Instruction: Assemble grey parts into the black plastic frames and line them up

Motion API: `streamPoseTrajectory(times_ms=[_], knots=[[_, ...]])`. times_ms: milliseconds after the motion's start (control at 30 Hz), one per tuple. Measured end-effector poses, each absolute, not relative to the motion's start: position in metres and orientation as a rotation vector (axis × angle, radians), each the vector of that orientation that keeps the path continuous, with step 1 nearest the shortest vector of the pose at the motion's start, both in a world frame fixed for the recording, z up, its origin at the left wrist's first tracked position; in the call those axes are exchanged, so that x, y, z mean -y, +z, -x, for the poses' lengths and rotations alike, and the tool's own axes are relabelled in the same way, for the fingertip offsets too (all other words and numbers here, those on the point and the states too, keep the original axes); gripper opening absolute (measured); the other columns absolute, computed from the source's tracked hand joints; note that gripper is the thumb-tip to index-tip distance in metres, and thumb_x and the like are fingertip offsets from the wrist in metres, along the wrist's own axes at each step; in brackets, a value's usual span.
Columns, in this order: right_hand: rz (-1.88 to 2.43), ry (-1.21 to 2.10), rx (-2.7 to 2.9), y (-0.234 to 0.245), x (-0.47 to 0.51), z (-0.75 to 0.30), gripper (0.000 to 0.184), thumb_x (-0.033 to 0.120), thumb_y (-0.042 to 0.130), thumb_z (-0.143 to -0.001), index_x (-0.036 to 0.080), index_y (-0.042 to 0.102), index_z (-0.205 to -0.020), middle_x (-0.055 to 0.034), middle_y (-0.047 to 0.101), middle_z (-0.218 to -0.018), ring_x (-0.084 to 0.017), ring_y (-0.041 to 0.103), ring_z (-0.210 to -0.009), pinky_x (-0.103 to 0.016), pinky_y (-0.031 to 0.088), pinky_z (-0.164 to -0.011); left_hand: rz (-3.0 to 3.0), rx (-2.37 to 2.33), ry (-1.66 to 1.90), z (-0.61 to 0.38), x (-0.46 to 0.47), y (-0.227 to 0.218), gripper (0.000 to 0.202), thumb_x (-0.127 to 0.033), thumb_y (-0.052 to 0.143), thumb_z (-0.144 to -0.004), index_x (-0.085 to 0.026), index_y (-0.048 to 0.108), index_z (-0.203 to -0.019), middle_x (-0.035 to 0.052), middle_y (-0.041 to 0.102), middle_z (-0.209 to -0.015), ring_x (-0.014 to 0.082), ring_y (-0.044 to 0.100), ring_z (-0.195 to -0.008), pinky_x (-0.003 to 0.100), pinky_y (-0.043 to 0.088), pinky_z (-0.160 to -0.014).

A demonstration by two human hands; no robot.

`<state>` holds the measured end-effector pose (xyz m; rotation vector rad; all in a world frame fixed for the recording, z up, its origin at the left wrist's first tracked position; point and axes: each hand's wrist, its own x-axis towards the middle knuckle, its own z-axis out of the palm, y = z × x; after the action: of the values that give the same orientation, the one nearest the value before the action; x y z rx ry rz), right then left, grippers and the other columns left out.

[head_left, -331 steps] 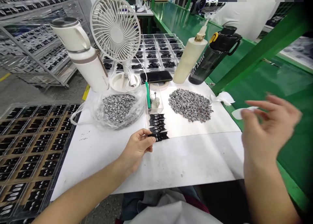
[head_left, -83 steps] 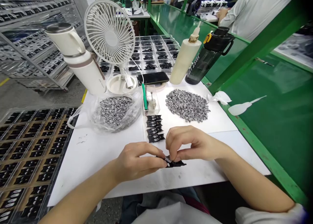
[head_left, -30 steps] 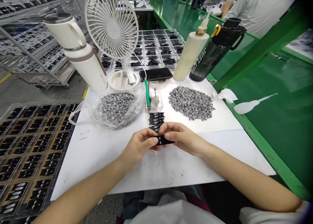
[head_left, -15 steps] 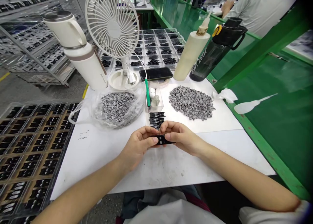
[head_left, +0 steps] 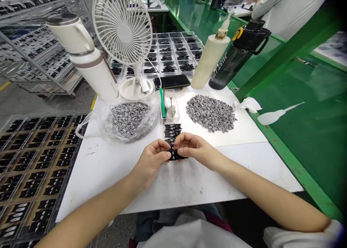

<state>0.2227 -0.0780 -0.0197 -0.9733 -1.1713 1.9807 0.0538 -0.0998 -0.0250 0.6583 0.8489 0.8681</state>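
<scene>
My left hand (head_left: 150, 158) and my right hand (head_left: 194, 149) meet over the white table, pinching a small black plastic part (head_left: 176, 155) between their fingertips. Its middle is partly hidden by my fingers. Directly beyond my hands lies a short row of similar black parts (head_left: 172, 131). A heap of small grey-and-white patterned pieces (head_left: 210, 113) sits on a white sheet to the right. A plastic bag (head_left: 130, 121) holding more of these pieces lies to the left.
A clear box with small tools (head_left: 170, 111) stands beyond my hands, behind it a phone (head_left: 171, 82) and a fan (head_left: 121, 27). Black-filled trays lie behind and left. Bottles stand far right; a co-worker (head_left: 287, 9) works along the green bench (head_left: 311, 139).
Earlier my right hand was off to the right, then both hands worked on the part low on the table. Now they hold it raised, closer to the row, and the view has shifted slightly.
</scene>
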Motion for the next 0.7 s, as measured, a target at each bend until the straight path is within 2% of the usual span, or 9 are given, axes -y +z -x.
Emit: streamPoseTrajectory(times_ms=[167, 300, 367, 433, 500, 633, 700], knots=[[1.125, 1.735, 1.467, -0.01, 0.08, -0.224, 0.023, 0.029, 0.062, -0.073, 0.016, 0.051, -0.089, -0.0014, 0.055, -0.08, -0.01, 0.052, -0.068, -0.024, 0.045, -0.061, -0.65, -0.895, 0.912, -0.056, 0.101, -0.028, 0.014, -0.013, 0.06, -0.064, -0.018, 0.051, -0.074, -0.0034, 0.052, -0.069, 0.0093, 0.048, -0.066, 0.023, 0.037, -0.066], [1.285, 1.193, 1.792, 0.012, 0.086, -0.251, 0.018, 0.03, 0.057, -0.077, 0.019, 0.056, -0.091, -0.0034, 0.057, -0.086, -0.015, 0.054, -0.077, -0.029, 0.044, -0.071, -0.65, -0.963, 0.926, -0.057, 0.1, -0.029, 0.014, -0.014, 0.06, -0.064, -0.017, 0.051, -0.074, -0.003, 0.05, -0.07, 0.009, 0.046, -0.066, 0.021, 0.036, -0.063], [1.38, 0.867, 1.694, 0.019, 0.089, -0.272, 0.013, 0.029, 0.057, -0.077, 0.021, 0.058, -0.088, -0.0028, 0.058, -0.087, -0.016, 0.054, -0.08, -0.029, 0.043, -0.073, -0.646, -0.986, 0.918, -0.058, 0.1, -0.029, 0.014, -0.014, 0.059, -0.064, -0.017, 0.052, -0.075, -0.003, 0.049, -0.07, 0.0085, 0.045, -0.065, 0.021, 0.036, -0.061], [1.461, 0.699, 1.494, 0.02, 0.091, -0.287, 0.01, 0.029, 0.056, -0.078, 0.022, 0.059, -0.085, -0.0021, 0.058, -0.082, -0.015, 0.053, -0.076, -0.029, 0.042, -0.072, -0.656, -0.995, 0.9, -0.058, 0.1, -0.028, 0.014, -0.014, 0.058, -0.065, -0.017, 0.052, -0.077, -0.0029, 0.048, -0.069, 0.0086, 0.044, -0.065, 0.021, 0.036, -0.062], [1.468, 0.846, 1.42, 0.016, 0.092, -0.29, 0.012, 0.029, 0.056, -0.078, 0.022, 0.058, -0.086, -0.0022, 0.057, -0.083, -0.015, 0.052, -0.075, -0.03, 0.043, -0.071, -0.684, -0.987, 0.887, -0.058, 0.1, -0.028, 0.014, -0.015, 0.058, -0.065, -0.017, 0.052, -0.078, -0.0026, 0.047, -0.069, 0.0089, 0.044, -0.066, 0.022, 0.036, -0.063], [1.246, 1.598, 1.437, 0.001, 0.091, -0.26, 0.028, 0.027, 0.06, -0.074, 0.021, 0.052, -0.1, -0.0051, 0.055, -0.103, -0.018, 0.052, -0.093, -0.033, 0.045, -0.078, -0.721, -0.936, 0.901, -0.059, 0.102, -0.027, 0.015, -0.016, 0.058, -0.065, -0.017, 0.051, -0.078, -0.0015, 0.049, -0.072, 0.0102, 0.046, -0.068, 0.022, 0.037, -0.064], [1.15, 1.821, 1.318, -0.005, 0.089, -0.242, 0.033, 0.023, 0.061, -0.071, 0.02, 0.051, -0.102, -0.0051, 0.055, -0.102, -0.017, 0.052, -0.094, -0.031, 0.043, -0.079, -0.721, -0.905, 0.907, -0.058, 0.103, -0.026, 0.014, -0.017, 0.059, -0.065, -0.017, 0.051, -0.077, -0.0012, 0.05, -0.073, 0.0108, 0.047, -0.069, 0.023, 0.037, -0.064]])
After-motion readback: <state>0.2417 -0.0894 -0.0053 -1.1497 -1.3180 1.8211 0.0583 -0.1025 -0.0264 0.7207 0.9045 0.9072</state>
